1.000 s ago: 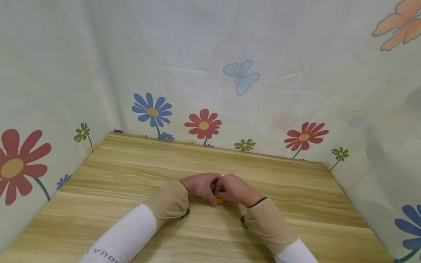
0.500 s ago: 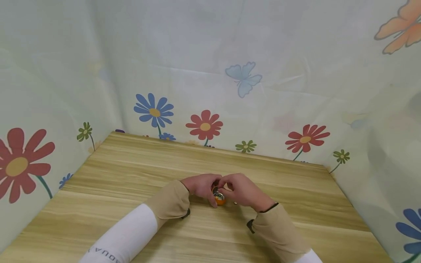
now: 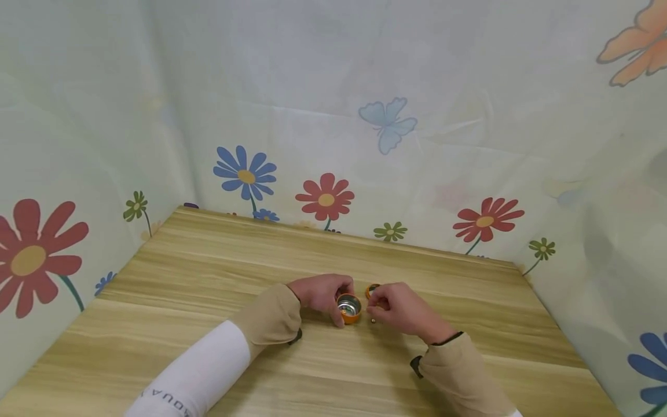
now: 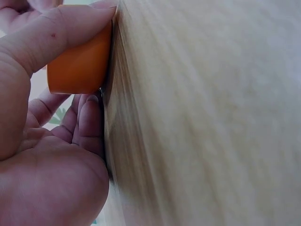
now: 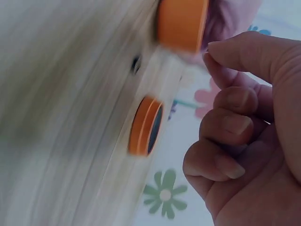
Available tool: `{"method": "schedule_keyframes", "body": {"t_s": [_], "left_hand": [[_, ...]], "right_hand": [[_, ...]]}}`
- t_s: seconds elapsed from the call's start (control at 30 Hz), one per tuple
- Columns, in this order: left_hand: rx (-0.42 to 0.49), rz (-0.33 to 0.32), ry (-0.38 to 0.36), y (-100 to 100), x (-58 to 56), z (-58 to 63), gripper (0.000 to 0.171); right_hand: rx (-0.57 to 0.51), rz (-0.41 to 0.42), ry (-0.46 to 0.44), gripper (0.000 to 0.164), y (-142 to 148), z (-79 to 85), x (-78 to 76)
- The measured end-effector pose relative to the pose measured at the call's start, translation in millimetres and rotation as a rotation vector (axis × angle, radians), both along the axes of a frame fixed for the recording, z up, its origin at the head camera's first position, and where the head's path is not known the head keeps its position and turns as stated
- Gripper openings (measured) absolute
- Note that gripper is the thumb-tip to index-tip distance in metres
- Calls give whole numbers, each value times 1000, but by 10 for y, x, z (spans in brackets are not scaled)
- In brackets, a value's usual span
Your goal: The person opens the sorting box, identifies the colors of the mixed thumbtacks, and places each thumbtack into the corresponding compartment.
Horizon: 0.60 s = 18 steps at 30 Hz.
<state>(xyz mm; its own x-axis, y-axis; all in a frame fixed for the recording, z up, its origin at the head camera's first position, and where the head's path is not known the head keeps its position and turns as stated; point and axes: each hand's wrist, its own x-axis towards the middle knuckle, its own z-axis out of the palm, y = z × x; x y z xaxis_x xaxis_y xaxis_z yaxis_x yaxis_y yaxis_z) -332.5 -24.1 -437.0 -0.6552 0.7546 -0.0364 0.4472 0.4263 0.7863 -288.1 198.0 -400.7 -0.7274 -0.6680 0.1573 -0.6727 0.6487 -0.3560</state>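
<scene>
My left hand [image 3: 325,294] grips a small round orange tin [image 3: 351,317] on the wooden table, thumb on the near side and fingers behind. The tin stands uncovered, its silvery inside showing, with small bits in it too little to make out. Just right of it is my right hand [image 3: 403,310], fingers curled, thumb and index tips together; nothing plainly shows between them. An orange lid [image 5: 146,126] lies on the table, partly hidden behind the right hand in the head view. Below the right fingertips lies a tiny dark shiny piece [image 5: 136,64], its kind unclear.
The wood-grain table [image 3: 234,255] reaches back to a hanging sheet [image 3: 292,69] printed with flowers and butterflies, which also walls off both sides. A small purple thing [image 3: 191,205] shows at the back left corner.
My right hand has drawn out of the tin and moved right, uncovering the tin's inside, the tiny piece and part of the lid. The left hand keeps its grip on the tin.
</scene>
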Motion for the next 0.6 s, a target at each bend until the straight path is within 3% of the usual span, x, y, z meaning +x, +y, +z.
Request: {"method": "schedule_keyframes", "body": {"t_s": [0.3,0.6], "left_hand": [[2,5,-19,5,-51,-50,51],[20,5,-49,-2,-39,-29,51]], "right_hand": [[65,44,-34,12,122,-105,-80],[116,60,21,15,99,-161,-89]]}}
